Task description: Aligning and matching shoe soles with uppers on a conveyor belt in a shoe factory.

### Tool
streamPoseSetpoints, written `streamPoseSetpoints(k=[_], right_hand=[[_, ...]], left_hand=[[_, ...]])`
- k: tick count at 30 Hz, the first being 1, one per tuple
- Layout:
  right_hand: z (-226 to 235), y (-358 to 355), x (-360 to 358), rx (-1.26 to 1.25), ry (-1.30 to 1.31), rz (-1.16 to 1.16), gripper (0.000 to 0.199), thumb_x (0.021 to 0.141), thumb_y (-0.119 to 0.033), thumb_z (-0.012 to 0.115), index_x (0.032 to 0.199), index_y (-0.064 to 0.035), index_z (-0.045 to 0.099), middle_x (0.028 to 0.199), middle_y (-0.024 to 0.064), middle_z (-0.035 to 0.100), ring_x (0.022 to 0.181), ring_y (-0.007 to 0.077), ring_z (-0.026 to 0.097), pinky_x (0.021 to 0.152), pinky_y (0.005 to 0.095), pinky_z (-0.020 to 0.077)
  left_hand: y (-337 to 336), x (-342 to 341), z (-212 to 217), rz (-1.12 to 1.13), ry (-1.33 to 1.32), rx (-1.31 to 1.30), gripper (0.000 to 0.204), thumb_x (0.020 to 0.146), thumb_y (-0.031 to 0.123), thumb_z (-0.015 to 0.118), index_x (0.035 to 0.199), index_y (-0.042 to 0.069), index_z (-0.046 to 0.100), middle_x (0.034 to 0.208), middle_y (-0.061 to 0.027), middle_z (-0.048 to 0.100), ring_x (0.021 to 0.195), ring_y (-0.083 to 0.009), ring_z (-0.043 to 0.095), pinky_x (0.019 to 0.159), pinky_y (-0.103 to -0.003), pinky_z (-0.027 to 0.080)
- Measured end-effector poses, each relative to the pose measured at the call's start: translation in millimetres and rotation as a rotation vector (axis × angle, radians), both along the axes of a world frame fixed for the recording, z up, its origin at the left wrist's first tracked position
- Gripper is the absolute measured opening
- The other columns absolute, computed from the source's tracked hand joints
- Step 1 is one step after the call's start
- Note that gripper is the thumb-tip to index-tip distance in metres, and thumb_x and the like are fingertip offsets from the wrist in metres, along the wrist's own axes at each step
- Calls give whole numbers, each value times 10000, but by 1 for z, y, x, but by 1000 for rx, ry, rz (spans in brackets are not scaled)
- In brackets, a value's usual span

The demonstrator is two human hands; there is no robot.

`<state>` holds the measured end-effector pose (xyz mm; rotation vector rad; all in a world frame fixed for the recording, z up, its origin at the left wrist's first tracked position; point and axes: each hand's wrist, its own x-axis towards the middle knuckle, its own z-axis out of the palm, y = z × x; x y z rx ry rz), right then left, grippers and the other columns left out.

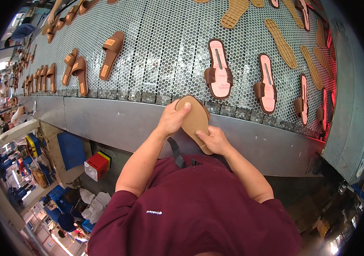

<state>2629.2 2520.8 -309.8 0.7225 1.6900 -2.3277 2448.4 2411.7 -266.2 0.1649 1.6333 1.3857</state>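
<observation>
Fingers of the left hand (172, 119) pinch the toe of a tan sandal sole (195, 121); the right hand (214, 141) clamps its heel, steadying it sole-up. Beyond them, pink-lined sandals (219, 70) lie on the perforated conveyor (160, 47).

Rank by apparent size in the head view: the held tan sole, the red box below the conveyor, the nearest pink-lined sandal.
1. Tan sole, though nearness inflates it.
2. Pink-lined sandal, close behind.
3. Red box, smallest.

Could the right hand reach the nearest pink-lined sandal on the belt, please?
Probably yes, once freed: the right hand grips the tan sole, and the pink-lined sandal lies just beyond, with nothing between.
</observation>
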Motion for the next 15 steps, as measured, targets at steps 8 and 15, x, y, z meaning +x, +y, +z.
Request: streamPoseSetpoints(k=[8,15], right_hand=[[17,39,22,102,-110,133,297,915,-205,716,1087,28,649,906,66,710,812,102,648,727,285,525],[-10,66,60,-145,-135,-262,330,889,-68,691,1166,28,540,873,22,663,775,67,597,676,243,492]], left_hand=[[-8,13,-9,226,-40,68,397,1007,302,616,1248,-12,590,1078,-57,682,952,-124,642,870,-289,521],[-36,38,-3,-167,1294,-418,678,758,256,826,1312,-8,539,1348,-224,527,1271,-369,482,1068,-485,379]])
